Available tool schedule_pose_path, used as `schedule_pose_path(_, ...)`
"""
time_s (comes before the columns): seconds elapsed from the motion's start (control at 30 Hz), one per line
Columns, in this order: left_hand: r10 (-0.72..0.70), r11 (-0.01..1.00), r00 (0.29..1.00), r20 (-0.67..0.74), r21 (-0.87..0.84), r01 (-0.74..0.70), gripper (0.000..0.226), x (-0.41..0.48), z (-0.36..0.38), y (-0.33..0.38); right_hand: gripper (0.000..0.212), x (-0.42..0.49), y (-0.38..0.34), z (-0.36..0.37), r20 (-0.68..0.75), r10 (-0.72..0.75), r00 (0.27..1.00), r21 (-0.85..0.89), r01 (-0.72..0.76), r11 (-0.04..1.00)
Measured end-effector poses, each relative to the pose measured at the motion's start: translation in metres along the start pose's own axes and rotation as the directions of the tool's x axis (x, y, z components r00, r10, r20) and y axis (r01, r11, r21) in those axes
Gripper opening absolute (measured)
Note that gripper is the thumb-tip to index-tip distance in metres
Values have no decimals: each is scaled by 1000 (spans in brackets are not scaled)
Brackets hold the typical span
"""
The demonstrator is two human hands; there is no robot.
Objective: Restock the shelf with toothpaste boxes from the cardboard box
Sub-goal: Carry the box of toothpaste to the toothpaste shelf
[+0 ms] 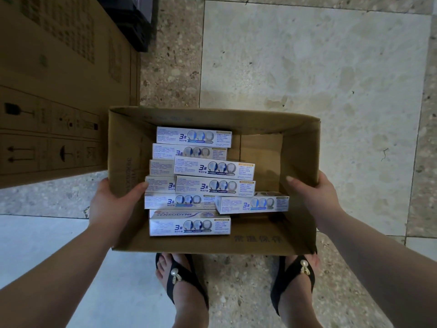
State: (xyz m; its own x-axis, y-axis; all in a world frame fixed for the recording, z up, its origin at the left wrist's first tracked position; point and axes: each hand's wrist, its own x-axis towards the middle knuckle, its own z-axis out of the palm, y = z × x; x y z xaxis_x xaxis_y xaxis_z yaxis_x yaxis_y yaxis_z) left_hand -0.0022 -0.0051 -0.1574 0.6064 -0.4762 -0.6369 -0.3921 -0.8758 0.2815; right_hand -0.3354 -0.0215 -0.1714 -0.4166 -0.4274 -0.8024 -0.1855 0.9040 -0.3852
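Observation:
An open cardboard box (300, 147) hangs above the floor in front of me, carried between both hands. Inside lie several white-and-blue toothpaste boxes (214, 168), stacked flat in loose rows, mostly toward the left side. My left hand (111, 204) grips the box's left wall, thumb hooked inside over the rim. My right hand (314, 195) grips the right wall the same way, thumb inside. No shelf is in view.
A tall stack of large brown cartons (59, 91) stands at the left, close to the carried box. A dark crate (134, 22) sits behind them. Tiled stone floor (319, 67) spreads ahead and right. My sandalled feet (182, 287) show below the box.

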Motion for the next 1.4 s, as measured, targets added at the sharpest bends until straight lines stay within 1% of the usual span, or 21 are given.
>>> schedule_pose_path(0.13,-21,999,999,28,-42,22,64,-44,-19,2,55,-30,-14,-36,4,-31,1000,-21,31,999)
schedule_pose_path(0.27,-45,997,998,33,-64,47,62,-109,-51,18,58,-84,-35,-87,-3,-66,998,-79,66,995)
schedule_pose_path(0.37,-39,994,999,33,-101,42,61,-162,-80,36,61,-131,-55,-132,8,-65,998,-103,66,993)
schedule_pose_path(0.47,-9,990,1000,19,-141,11,57,-215,-112,54,64,-177,-81,-176,25,-108,994,-93,110,990)
schedule_pose_path(0.6,0,979,1000,-24,-205,-5,50,-281,-158,70,61,-238,-121,-225,10,-208,978,-120,207,971)
schedule_pose_path(0.7,-16,960,999,-51,-280,2,41,-332,-194,75,53,-284,-152,-258,29,-306,952,-137,307,942)
schedule_pose_path(0.87,-63,940,987,-149,-342,9,40,-418,-261,69,39,-364,-193,-299,162,-389,907,-127,410,903)
schedule_pose_path(0.97,-90,937,968,-233,-350,3,41,-466,-304,54,36,-413,-207,-311,234,-432,871,-168,474,865)
schedule_pose_path(1.13,-210,920,919,-333,-386,70,43,-521,-370,10,44,-497,-221,-308,388,-462,798,-205,563,800)
schedule_pose_path(1.2,-265,899,892,-367,-429,90,46,-539,-392,-12,44,-533,-229,-300,443,-457,771,-233,591,772)
schedule_pose_path(1.23,-289,891,876,-386,-443,99,47,-548,-403,-22,49,-550,-234,-294,483,-452,750,-238,610,756)
schedule_pose_path(1.3,-332,886,838,-433,-449,118,50,-567,-428,-41,60,-587,-241,-278,551,-417,723,-230,611,757)
schedule_pose_path(1.33,-353,881,818,-454,-455,128,53,-576,-440,-51,63,-604,-243,-269,586,-401,704,-214,612,761)
schedule_pose_path(1.37,-380,872,798,-467,-469,140,57,-583,-452,-64,62,-621,-245,-256,618,-400,677,-212,633,745)
schedule_pose_path(1.4,-410,859,776,-478,-489,152,58,-590,-464,-78,61,-634,-245,-243,634,-393,666,-226,645,730)
